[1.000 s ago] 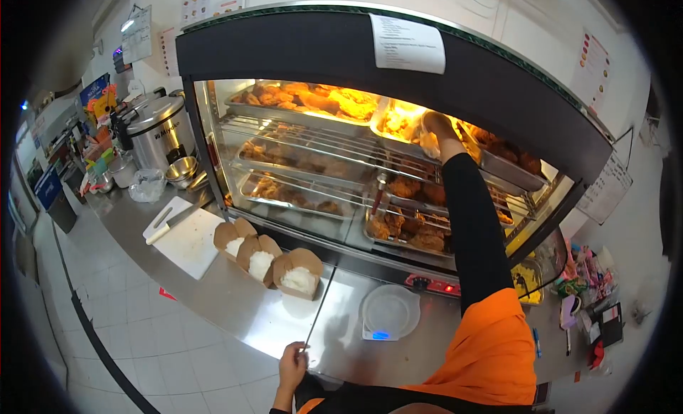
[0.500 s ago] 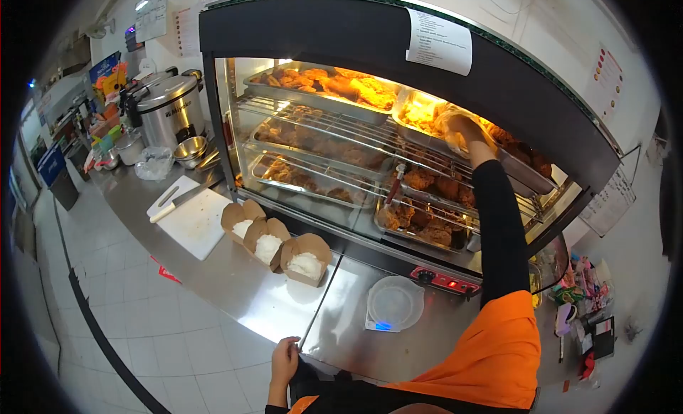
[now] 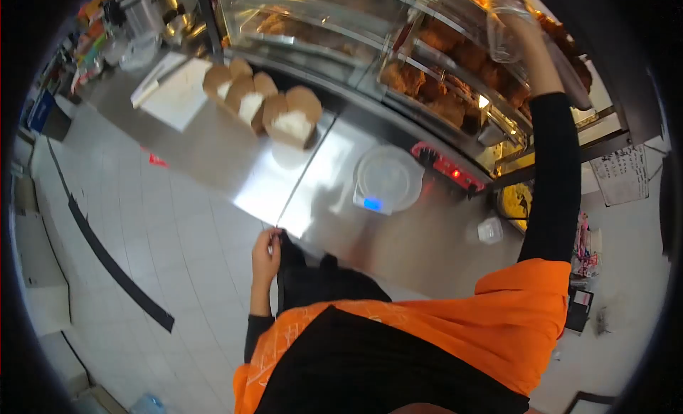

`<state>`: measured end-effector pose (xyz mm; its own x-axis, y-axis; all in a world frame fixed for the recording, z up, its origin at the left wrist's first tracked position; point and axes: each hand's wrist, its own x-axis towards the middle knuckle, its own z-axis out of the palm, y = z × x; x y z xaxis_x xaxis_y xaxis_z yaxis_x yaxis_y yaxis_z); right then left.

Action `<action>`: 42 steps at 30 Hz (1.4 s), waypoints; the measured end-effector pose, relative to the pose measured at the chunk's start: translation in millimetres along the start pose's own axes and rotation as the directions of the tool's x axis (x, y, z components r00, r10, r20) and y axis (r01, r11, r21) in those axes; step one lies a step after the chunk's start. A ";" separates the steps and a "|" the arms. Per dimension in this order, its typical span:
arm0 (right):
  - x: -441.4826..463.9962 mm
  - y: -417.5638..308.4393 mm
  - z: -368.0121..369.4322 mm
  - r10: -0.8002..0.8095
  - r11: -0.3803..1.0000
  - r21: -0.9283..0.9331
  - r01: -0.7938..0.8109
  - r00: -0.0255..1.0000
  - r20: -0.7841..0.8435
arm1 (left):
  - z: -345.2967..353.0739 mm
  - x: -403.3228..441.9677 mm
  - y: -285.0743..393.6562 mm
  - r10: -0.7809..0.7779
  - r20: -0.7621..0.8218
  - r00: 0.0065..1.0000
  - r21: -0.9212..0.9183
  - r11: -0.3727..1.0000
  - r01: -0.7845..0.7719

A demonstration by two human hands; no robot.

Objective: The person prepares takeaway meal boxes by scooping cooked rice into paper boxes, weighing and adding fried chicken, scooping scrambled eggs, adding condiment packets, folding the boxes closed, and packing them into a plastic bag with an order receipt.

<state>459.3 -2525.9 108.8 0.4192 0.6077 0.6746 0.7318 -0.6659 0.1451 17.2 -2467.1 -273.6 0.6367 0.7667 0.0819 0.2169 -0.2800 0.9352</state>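
Observation:
My right hand (image 3: 511, 23), in a clear plastic glove, reaches into the top shelf of the heated display case (image 3: 370, 104), near the fried pieces. Its fingers are cut off by the top edge and blurred, so what it holds is hidden. Low at the counter's front edge, my left hand (image 3: 266, 254) is closed with its fingers curled; its contents are too small to name. Three brown paper boxes with white rice stand before the case, the nearest (image 3: 292, 129) at the right of the row. A round-topped scale (image 3: 388, 178) with a blue-lit display sits on the counter.
A white cutting board with a knife (image 3: 174, 94) lies left of the boxes. A metal cooker (image 3: 146, 19) stands at the back left. A small clear container (image 3: 489, 230) and a tray of yellow food (image 3: 514, 202) are to the right. Tiled floor (image 3: 163, 229) shows at left.
The view has tilted down, so the case sits higher in the frame. My right hand has shifted right along the top shelf. My left hand stays closed near the counter edge.

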 end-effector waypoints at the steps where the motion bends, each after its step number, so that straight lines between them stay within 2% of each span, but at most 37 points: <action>1: -15.0 -13.3 -10.9 -0.068 0.995 0.070 0.073 0.995 -0.078 | 2.5 -3.3 5.2 -0.012 -0.001 1.000 -0.018 1.000 0.012; 4: -77.1 -53.4 -35.9 -0.225 0.907 0.302 0.294 0.944 -0.242 | 8.6 -18.6 0.8 -0.003 0.006 1.000 -0.023 1.000 0.003; 5: -101.9 -64.2 -38.3 -0.254 0.864 0.377 0.335 0.935 -0.249 | 11.1 -23.2 -2.2 0.008 0.005 1.000 -0.020 1.000 -0.008; 7: -149.4 -80.8 -24.2 -0.279 0.788 0.533 0.309 0.950 -0.139 | 15.8 -32.7 -5.0 -0.013 0.020 1.000 -0.013 1.000 0.013; 9: -201.9 -83.9 23.1 -0.266 0.757 0.650 0.071 0.942 0.206 | 15.3 -42.6 -6.2 -0.076 0.065 0.995 0.048 0.996 0.073; 10: -231.7 -76.4 54.9 -0.244 0.747 0.660 -0.083 0.888 0.389 | 16.1 -45.3 -5.4 -0.070 0.055 0.996 0.043 0.997 0.067; 12: -291.7 -54.3 131.4 -0.198 0.687 0.578 -0.441 0.651 0.733 | 18.6 -48.4 -4.1 -0.049 0.034 0.998 0.033 0.998 0.048; 15: -311.1 -80.5 118.6 -0.082 0.647 0.358 -0.673 0.405 0.911 | 18.6 -50.6 -6.7 -0.022 0.020 1.000 0.039 0.999 0.021; 18: -313.1 -59.9 140.6 -0.188 0.764 0.491 -0.418 0.584 0.789 | 17.0 -52.1 -11.0 -0.059 0.018 0.998 0.056 0.997 0.057; 19: -303.3 -56.0 136.9 -0.217 0.734 0.541 -0.411 0.613 0.760 | 15.2 -52.4 -10.3 -0.048 0.011 0.999 0.066 0.997 0.047; 22: -267.0 -43.6 115.1 -0.247 0.663 0.576 -0.478 0.586 0.771 | 13.9 -52.4 -9.4 -0.030 -0.004 1.000 0.077 0.997 0.031; 25: -241.6 -32.3 105.8 -0.192 0.682 0.568 -0.462 0.636 0.747 | 10.5 -53.3 -14.4 -0.031 -0.031 0.999 0.071 0.997 0.033; 26: -245.2 -37.6 97.3 -0.141 0.362 0.759 -0.541 0.773 0.618 | 9.7 -53.8 -16.4 -0.030 -0.047 0.998 0.071 0.997 0.033; 28: -235.9 -20.3 110.5 -0.088 0.457 0.752 -0.475 0.817 0.570 | 8.6 -55.9 -19.5 -0.043 -0.068 0.997 0.073 0.996 0.048; 31: -223.3 -24.7 90.7 -0.123 0.369 0.786 -0.496 0.812 0.571 | 6.8 -58.1 -20.4 -0.071 -0.081 0.994 0.065 0.995 0.076; 35: -213.3 -27.0 87.6 -0.045 0.466 0.714 -0.522 0.792 0.609 | 5.5 -60.5 -21.4 -0.101 -0.098 0.990 0.043 0.993 0.106; 38: -207.5 -28.0 85.9 -0.334 0.358 0.779 -0.514 0.709 0.621 | 4.7 -61.6 -23.6 -0.148 -0.097 0.984 0.035 0.988 0.152; 39: -215.0 -34.5 91.6 -0.244 0.406 0.690 -0.599 0.657 0.714 | 4.9 -61.7 -25.2 -0.165 -0.095 0.982 0.031 0.985 0.169; 42: -231.3 -25.7 114.4 -0.455 0.551 0.702 -0.450 0.543 0.705 | 5.7 -62.0 -27.9 -0.172 -0.103 0.980 0.035 0.984 0.177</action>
<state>405.0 -2599.7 -133.7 0.2737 0.9386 -0.2101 0.5922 -0.3366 -0.7321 -24.2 -2510.1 -306.7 0.5105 0.8587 -0.0455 0.3519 -0.1603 0.9222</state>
